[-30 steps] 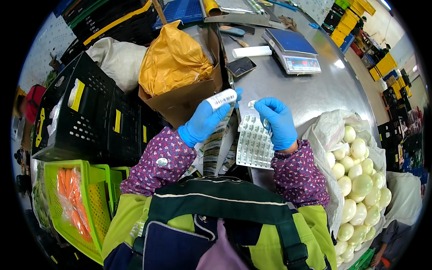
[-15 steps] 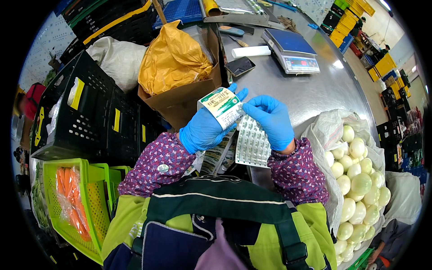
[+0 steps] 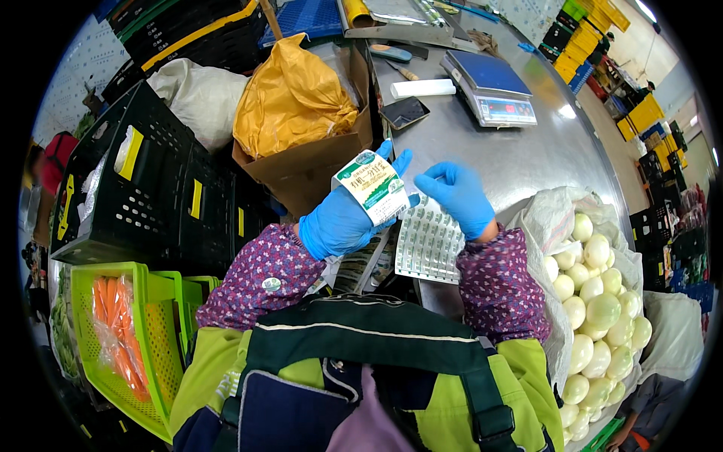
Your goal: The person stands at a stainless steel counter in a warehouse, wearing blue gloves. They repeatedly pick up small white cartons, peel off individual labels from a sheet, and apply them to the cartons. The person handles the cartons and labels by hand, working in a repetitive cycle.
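Note:
My left hand (image 3: 335,222), in a blue glove, holds a white, green and yellow printed label card (image 3: 370,187), tilted with its printed face up. Some of its fingers stretch out past the card's far edge. Just to the right, my right hand (image 3: 459,197), also gloved in blue, is raised with thumb and forefinger pinched together. Whether a small sticker is between those fingertips cannot be made out. Under that hand lies a sheet of small green-and-white stickers (image 3: 429,242), its top close to my left fingertips. One round sticker (image 3: 271,284) is on my left sleeve.
A metal table (image 3: 520,162) carries a scale (image 3: 489,87), a phone (image 3: 404,112) and a white roll (image 3: 422,87). Peeled onions (image 3: 595,324) fill a sack at right. Left are black crates (image 3: 151,196), a green basket (image 3: 162,346) with bagged carrots, and a cardboard box (image 3: 301,177) holding a yellow bag.
My right hand has drawn slightly right, away from the label card and the top of the sticker sheet. The left hand keeps the card in nearly the same place.

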`<state>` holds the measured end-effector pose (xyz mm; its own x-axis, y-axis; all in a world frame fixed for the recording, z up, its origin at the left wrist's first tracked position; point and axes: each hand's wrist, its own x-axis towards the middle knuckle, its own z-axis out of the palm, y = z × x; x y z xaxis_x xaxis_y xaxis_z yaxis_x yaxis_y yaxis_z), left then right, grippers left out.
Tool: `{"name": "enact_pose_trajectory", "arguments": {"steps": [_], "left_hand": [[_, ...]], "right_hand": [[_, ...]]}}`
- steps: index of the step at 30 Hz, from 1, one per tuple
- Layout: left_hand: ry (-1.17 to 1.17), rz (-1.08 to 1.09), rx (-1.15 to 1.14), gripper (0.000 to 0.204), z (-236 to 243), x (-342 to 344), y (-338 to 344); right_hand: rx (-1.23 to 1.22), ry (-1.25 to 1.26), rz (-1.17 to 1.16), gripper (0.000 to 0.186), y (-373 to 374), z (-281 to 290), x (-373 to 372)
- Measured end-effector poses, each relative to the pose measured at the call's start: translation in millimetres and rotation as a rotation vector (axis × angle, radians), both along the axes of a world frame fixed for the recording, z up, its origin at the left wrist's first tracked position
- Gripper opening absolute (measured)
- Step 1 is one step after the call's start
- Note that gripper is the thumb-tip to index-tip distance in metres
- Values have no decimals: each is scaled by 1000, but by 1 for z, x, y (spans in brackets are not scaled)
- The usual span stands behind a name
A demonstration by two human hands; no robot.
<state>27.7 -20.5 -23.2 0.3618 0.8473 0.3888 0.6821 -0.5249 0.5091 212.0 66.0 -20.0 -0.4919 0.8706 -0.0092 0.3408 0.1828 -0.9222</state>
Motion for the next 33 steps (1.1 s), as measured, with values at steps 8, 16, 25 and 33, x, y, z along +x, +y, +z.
{"name": "enact_pose_trajectory", "arguments": {"steps": [8, 16, 25, 33], "left_hand": [[37, -58, -117, 55, 2, -13, -4], [-1650, -221, -649, 57, 19, -27, 12], [-1434, -187, -550, 53, 18, -18, 4], [-1464, -81, -600, 41, 15, -6, -4]], "right_hand": [[-253, 391, 136, 17, -38, 1, -7], [-194, -72, 333, 19, -55, -29, -16], [-83, 648, 1, 20, -44, 13, -32], [70, 576, -15, 19, -43, 14, -47]]}}
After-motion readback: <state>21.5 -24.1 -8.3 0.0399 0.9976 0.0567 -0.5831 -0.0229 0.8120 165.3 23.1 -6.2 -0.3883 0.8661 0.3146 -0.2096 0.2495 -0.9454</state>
